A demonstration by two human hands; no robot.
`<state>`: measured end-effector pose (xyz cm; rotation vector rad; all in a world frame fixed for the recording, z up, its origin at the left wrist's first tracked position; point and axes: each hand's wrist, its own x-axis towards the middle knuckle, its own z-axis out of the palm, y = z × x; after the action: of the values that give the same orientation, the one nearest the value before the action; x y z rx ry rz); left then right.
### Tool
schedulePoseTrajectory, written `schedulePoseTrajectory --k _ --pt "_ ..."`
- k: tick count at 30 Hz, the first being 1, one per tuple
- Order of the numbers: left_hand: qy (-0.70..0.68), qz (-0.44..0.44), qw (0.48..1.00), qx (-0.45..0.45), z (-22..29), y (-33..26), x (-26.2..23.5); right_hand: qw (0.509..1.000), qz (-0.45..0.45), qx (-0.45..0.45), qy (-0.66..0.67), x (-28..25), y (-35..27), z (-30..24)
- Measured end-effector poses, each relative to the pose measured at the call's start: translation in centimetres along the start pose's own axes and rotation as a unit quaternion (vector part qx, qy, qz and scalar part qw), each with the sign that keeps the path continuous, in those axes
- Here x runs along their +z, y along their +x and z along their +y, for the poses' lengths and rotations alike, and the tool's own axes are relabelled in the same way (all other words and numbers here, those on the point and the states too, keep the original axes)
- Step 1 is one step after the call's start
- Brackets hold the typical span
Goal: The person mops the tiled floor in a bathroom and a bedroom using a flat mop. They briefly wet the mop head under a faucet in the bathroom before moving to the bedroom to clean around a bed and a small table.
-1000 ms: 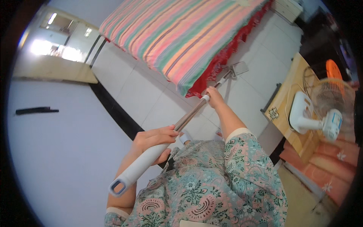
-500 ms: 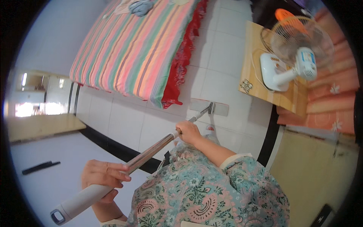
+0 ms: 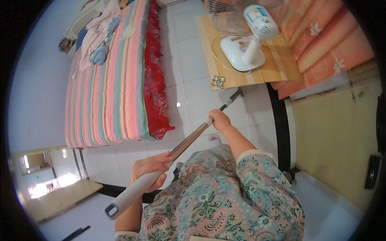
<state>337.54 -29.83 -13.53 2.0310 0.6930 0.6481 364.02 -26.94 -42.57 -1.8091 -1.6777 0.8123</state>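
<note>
A flat mop with a long metal pole (image 3: 190, 140) slants across the view, its grey handle end at the lower left. My left hand (image 3: 148, 170) is wrapped around the grey grip near the top end. Farther down the pole, my right hand (image 3: 219, 119) is closed around it near a joint. The mop head (image 3: 227, 95) rests on the tiled floor by the front edge of the wooden table (image 3: 277, 74), which hides part of it.
A bed with a striped sheet (image 3: 108, 104) and red ruffle stands at the left, clothes (image 3: 99, 55) lying on it. A white fan (image 3: 251, 44) with a cord sits on the table. Orange curtain (image 3: 321, 44) and a yellowish cabinet (image 3: 333, 116) are at the right.
The mop head has gone from the floor near the bed's corner to the table's front edge. Both hands have shifted right, still on the pole, and the view has turned.
</note>
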Motion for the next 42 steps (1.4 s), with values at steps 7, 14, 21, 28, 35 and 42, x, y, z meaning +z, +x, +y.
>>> schedulePoseTrajectory --k 7,14,21,28,35,42 --pt "-0.025 -0.117 0.988 0.099 0.3 7.4 0.0 0.989 0.115 0.087 0.043 -2.0 -1.6 1.8" --pt "-0.042 -0.213 0.971 0.102 3.0 2.8 -0.8 0.983 0.135 0.121 0.027 0.9 -10.9 -0.8" --pt "-0.069 -0.202 0.971 0.107 4.9 -4.8 -5.7 0.987 0.089 0.131 0.012 5.3 -17.7 -9.1" --pt "-0.146 -0.046 0.988 -0.036 5.5 -7.5 -1.0 0.984 0.138 0.109 -0.034 3.9 -18.0 -6.3" --pt "-0.132 -0.053 0.987 -0.071 4.2 -5.1 8.6 0.969 0.158 0.178 -0.067 -1.4 -18.5 3.4" --pt "-0.04 -0.233 0.969 0.078 10.2 5.0 20.4 0.901 0.318 0.207 0.209 -3.4 -19.8 23.1"
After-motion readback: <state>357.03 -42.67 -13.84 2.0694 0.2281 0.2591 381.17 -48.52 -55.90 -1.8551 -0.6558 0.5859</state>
